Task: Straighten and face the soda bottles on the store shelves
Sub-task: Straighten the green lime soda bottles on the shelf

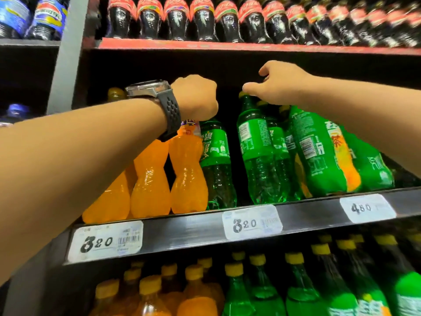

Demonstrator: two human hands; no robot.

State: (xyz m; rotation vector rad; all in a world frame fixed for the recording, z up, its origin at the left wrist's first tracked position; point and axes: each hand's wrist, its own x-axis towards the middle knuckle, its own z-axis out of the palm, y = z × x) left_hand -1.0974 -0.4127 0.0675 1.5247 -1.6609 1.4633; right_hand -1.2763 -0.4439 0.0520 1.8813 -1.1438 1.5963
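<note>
On the middle shelf (200, 231) stand orange soda bottles (150, 179) at the left and green soda bottles to their right. My left hand (196, 96), a dark watch on its wrist, is closed over the top of a green bottle (216, 163) beside the orange ones; its cap is hidden under the hand. My right hand (280, 85) pinches the yellow cap of another green bottle (257, 151) with thumb and fingers. A dark gap separates the two held bottles. Further right, green bottles (319, 151) lean left with back labels showing.
The top shelf carries a row of dark cola bottles (205, 19) with red labels. Below, larger orange bottles (150, 297) and green bottles (300, 288) with yellow caps fill the lower shelf. White price tags (104, 242) sit on the shelf rail. A grey upright (68, 53) stands left.
</note>
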